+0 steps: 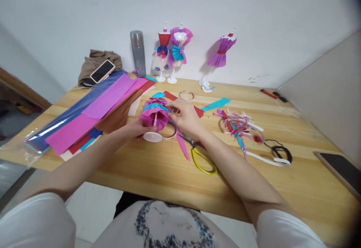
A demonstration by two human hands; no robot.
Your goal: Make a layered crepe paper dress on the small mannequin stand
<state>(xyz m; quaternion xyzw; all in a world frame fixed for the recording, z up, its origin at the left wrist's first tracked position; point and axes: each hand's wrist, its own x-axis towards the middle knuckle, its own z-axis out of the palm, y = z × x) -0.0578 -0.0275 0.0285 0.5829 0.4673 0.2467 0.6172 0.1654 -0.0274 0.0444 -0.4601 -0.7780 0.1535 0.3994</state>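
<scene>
A small dress-form mannequin (156, 108) tilts away from me, wearing a ruffled crepe paper dress in pink, turquoise and red. Its white round base (152, 137) faces my body. My left hand (134, 130) is closed on the mannequin low down, by the skirt and stand, with some fingers hidden behind it. At the skirt's right side, my right hand (186, 118) pinches the paper ruffle between thumb and fingers. Under and beside my right hand lie yellow-handled scissors (203, 161), a pink paper strip (183, 146) and a roll of tape (170, 131).
Crepe paper sheets (108, 99) cover the left of the table. Dressed mannequins (178, 50) and a grey bottle (138, 54) stand along the wall. Paper scraps (239, 125), a black cord (282, 152) and a phone (342, 169) lie to the right.
</scene>
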